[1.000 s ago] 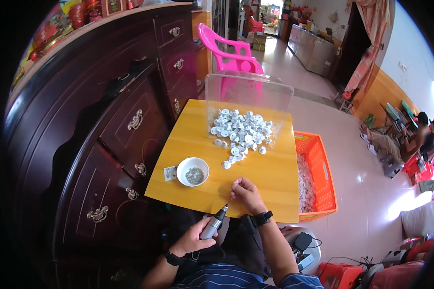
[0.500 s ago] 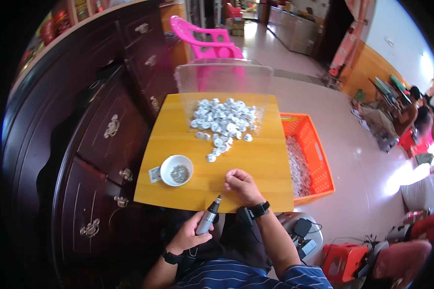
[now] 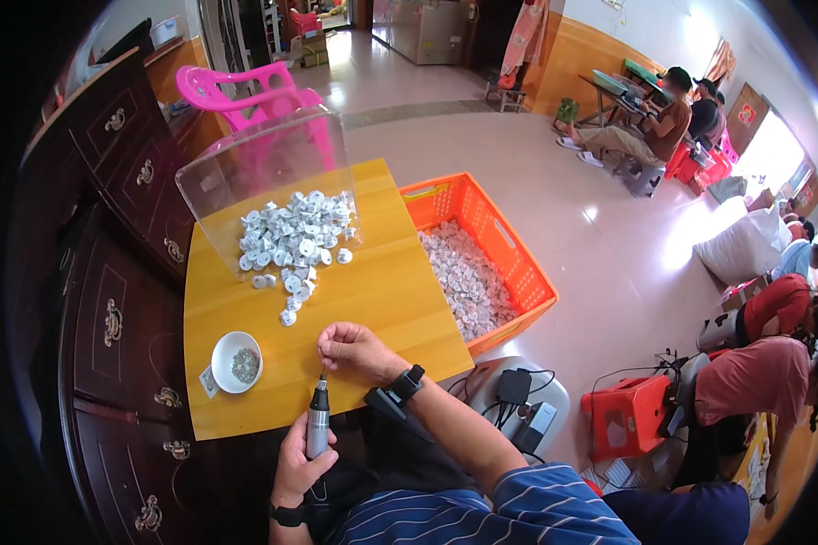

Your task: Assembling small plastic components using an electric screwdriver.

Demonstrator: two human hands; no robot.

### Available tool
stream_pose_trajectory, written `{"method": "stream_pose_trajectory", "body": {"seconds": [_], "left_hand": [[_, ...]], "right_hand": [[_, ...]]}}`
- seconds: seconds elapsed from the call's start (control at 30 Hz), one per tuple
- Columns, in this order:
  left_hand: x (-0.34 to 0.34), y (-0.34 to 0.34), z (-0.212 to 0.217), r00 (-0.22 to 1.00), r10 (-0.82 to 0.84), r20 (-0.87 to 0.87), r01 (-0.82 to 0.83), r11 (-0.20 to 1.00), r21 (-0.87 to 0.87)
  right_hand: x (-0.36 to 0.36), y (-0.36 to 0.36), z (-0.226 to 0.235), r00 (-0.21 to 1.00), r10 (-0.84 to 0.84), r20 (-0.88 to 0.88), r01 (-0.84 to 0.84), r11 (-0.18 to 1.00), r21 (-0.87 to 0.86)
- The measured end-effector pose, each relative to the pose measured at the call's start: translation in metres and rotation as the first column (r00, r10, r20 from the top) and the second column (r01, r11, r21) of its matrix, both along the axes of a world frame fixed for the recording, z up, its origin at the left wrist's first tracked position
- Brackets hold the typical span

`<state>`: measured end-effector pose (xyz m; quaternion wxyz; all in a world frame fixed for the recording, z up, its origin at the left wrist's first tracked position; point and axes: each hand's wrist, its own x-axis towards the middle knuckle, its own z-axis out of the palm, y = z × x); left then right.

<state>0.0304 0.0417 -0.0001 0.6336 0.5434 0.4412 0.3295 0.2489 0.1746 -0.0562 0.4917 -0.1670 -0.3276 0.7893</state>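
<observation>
My left hand is closed around a grey and black electric screwdriver that points upward at the near table edge. Just above its bit, my right hand is pinched; anything between the fingertips is too small to make out. To the left, a white bowl on the yellow table holds small shiny metal pieces. Farther back lies a heap of white round plastic parts, partly inside a clear plastic bin tipped on its side, with several spilling toward me.
An orange crate full of pale parts stands against the table's right side. Dark drawers line the left. A pink chair is behind the table. Right of me are a stool with chargers, a red stool and several seated people.
My view has swung to the right, so the table appears farther left and more people show. The screwdriver stands more upright, its tip still near my pinched right fingers.
</observation>
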Motion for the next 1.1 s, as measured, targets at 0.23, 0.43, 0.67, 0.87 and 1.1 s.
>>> {"method": "stream_pose_trajectory", "body": {"seconds": [0.23,0.43,0.67,0.87,1.1], "left_hand": [[0.002,0.000,-0.009,0.999,0.028,-0.024,-0.027,0.999,0.018],[0.005,-0.003,0.003,0.996,0.083,0.017,-0.081,0.991,-0.108],[0.002,0.002,0.002,0.999,0.047,-0.004,-0.047,0.995,-0.087],[0.002,0.001,-0.007,0.991,0.066,-0.113,-0.058,0.996,0.069],[-0.001,0.000,-0.005,0.998,0.063,0.024,-0.065,0.992,0.112]], "right_hand": [[0.000,-0.001,0.000,0.999,0.036,-0.039,-0.038,0.998,-0.056],[-0.003,0.000,-0.001,0.999,0.047,0.014,-0.047,0.999,-0.016],[0.003,0.000,0.002,0.992,0.076,0.098,-0.080,0.996,0.034],[0.006,0.003,0.000,0.981,0.108,0.159,-0.115,0.993,0.037],[0.003,-0.003,0.029,0.952,0.015,0.307,-0.020,1.000,0.013]]}}
